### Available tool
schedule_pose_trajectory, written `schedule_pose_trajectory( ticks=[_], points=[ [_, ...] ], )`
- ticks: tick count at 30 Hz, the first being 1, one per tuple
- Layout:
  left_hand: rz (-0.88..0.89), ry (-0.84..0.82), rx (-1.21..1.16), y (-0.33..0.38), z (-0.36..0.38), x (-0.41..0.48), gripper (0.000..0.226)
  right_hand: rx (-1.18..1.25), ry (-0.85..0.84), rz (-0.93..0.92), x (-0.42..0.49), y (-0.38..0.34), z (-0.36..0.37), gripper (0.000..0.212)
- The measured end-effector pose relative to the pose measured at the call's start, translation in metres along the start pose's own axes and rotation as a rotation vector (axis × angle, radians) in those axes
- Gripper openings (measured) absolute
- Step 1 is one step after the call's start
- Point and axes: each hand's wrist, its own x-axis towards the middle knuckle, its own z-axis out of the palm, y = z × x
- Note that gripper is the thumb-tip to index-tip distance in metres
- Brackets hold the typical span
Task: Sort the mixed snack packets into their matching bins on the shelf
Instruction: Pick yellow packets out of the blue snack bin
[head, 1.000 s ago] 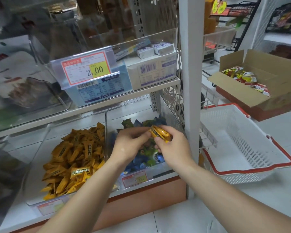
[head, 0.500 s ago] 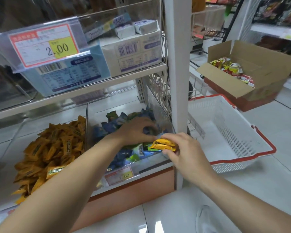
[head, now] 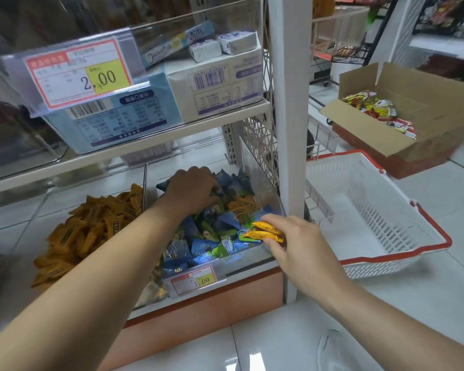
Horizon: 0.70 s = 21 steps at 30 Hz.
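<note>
Head view: perhaps two orange packets (head: 264,232) in right hand (head: 304,249).

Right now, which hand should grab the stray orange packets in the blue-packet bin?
Probably the left hand: it lies in the bin beside the stray packets; the right hand holds orange packets.

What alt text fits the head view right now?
A right hand pinches orange packets over a clear bin of blue-green packets, while the left hand digs into them. The next bin to the left holds an orange heap; a white basket stands on the floor at right.
</note>
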Motion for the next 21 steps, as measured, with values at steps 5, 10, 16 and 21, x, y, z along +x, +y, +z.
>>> schedule_pose_trajectory(
  ticks=[5, 10, 16, 21],
  points=[
    [-0.127, -0.039, 0.21, 0.001, -0.007, -0.001, 0.043, -0.052, 0.028, 0.003, -0.002, -0.001, -0.002, 0.036],
    [0.069, -0.083, -0.336, 0.039, -0.014, 0.012, 0.029, -0.112, 0.035, 0.013, -0.001, -0.002, 0.0, 0.037],
    [0.124, -0.386, -0.394, 0.044, 0.002, 0.028, 0.054, -0.137, 0.041, 0.003, -0.001, -0.001, 0.004, 0.037],
    [0.111, -0.531, -0.348, 0.043, 0.011, 0.041, 0.075, -0.14, 0.041, -0.006, -0.001, 0.001, 0.005, 0.038]
  ],
)
